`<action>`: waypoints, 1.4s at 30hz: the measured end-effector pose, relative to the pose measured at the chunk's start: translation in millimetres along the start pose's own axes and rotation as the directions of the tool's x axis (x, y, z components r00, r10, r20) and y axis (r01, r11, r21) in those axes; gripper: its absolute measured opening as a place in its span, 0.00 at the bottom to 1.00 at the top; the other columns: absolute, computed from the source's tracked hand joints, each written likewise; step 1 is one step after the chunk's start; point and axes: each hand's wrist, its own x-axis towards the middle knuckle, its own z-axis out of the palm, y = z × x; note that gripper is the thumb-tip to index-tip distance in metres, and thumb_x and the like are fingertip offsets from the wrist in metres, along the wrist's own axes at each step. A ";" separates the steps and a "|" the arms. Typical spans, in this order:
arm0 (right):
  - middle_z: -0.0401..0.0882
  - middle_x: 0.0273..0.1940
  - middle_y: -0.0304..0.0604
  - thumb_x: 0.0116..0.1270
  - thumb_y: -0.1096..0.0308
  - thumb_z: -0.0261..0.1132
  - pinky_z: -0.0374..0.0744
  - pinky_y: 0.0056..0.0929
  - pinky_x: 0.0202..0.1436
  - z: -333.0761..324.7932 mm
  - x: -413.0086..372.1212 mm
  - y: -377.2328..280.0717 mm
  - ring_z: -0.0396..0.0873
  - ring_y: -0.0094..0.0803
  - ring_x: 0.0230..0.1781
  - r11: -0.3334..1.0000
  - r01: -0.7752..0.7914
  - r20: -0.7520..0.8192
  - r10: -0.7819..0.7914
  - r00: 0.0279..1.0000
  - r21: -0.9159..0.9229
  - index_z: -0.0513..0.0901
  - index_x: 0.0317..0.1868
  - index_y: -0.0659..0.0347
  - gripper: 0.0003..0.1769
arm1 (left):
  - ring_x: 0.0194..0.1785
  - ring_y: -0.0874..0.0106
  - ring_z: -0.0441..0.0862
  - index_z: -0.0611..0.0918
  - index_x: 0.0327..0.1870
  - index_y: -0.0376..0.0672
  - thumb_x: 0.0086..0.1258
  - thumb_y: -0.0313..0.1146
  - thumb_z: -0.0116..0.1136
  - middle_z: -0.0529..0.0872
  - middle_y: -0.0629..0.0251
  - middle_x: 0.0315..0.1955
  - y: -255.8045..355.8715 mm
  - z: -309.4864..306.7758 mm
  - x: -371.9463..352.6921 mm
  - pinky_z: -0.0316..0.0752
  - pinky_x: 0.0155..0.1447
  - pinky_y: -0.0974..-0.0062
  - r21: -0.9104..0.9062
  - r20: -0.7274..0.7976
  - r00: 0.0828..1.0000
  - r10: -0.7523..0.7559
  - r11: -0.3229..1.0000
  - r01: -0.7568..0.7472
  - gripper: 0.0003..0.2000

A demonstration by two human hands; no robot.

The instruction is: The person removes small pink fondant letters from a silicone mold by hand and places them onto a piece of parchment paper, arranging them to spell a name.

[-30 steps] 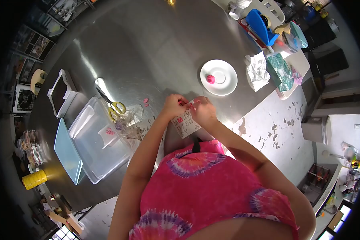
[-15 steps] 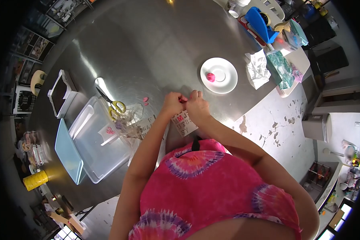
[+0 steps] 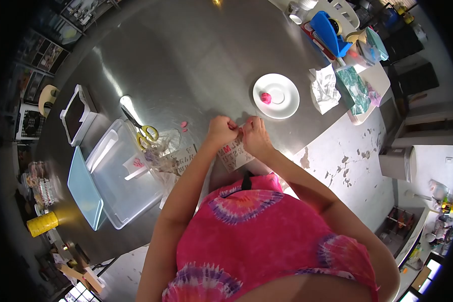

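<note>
Showing letters: one lettered sheet (image 3: 239,160), below the two hands and just in front of the person's pink top (image 3: 267,236), one pink letter standing out among greyish ones.
Left hand (image 3: 223,131): one, its grip curled closed on the sheet's upper part, fingertips partly hidden.
Right hand (image 3: 256,138): one, close beside the left, its grip likewise pinching the sheet's upper part.
Second lettered sheet (image 3: 187,156): one, left of the left forearm, partly covered.
Pink pieces (image 3: 184,124): two, small, side by side on the metal bench (image 3: 186,60).
White plate (image 3: 290,104): one, beyond the right hand, carrying one pink lump (image 3: 266,98).
Scissors (image 3: 147,135): one pair, yellow-handled, next to crumpled clear plastic (image 3: 170,142).
Clear container (image 3: 131,199): one, holding one long white strip (image 3: 101,151) and one white paper (image 3: 135,165) with pink bits.
Blue lid (image 3: 85,189): one, tilted along the container's left side.
Crumpled white paper (image 3: 325,89): one, right of the plate.
White-framed box (image 3: 88,121): one, at far left.
</note>
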 end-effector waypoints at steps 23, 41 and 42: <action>0.80 0.30 0.49 0.53 0.74 0.64 0.78 0.32 0.28 -45.7 61.9 86.4 0.80 0.37 0.25 0.983 -0.051 -0.319 0.106 0.942 0.177 0.84 0.30 0.61 0.04 | 0.26 0.74 0.78 0.83 0.31 0.37 0.52 0.35 0.67 0.82 0.60 0.24 -21.4 0.7 -6.3 0.72 0.32 0.77 -0.150 -0.038 0.976 0.214 0.965 -0.217 0.11; 0.83 0.33 0.47 0.54 0.78 0.62 0.80 0.29 0.40 -75.1 65.8 91.9 0.83 0.33 0.33 0.947 -0.165 0.052 0.156 0.986 0.276 0.83 0.43 0.59 0.15 | 0.26 0.77 0.79 0.84 0.33 0.37 0.53 0.32 0.65 0.84 0.62 0.24 -18.9 -4.0 -5.2 0.73 0.33 0.79 -0.192 0.022 0.983 0.180 0.966 -0.172 0.10; 0.83 0.32 0.46 0.56 0.78 0.61 0.80 0.27 0.40 -76.5 64.8 90.8 0.83 0.30 0.33 0.936 -0.232 0.042 0.229 0.972 0.263 0.81 0.45 0.61 0.15 | 0.26 0.77 0.79 0.84 0.33 0.38 0.53 0.32 0.65 0.84 0.62 0.24 -20.9 -3.7 -4.6 0.73 0.33 0.79 -0.171 0.028 0.982 0.187 0.969 -0.179 0.09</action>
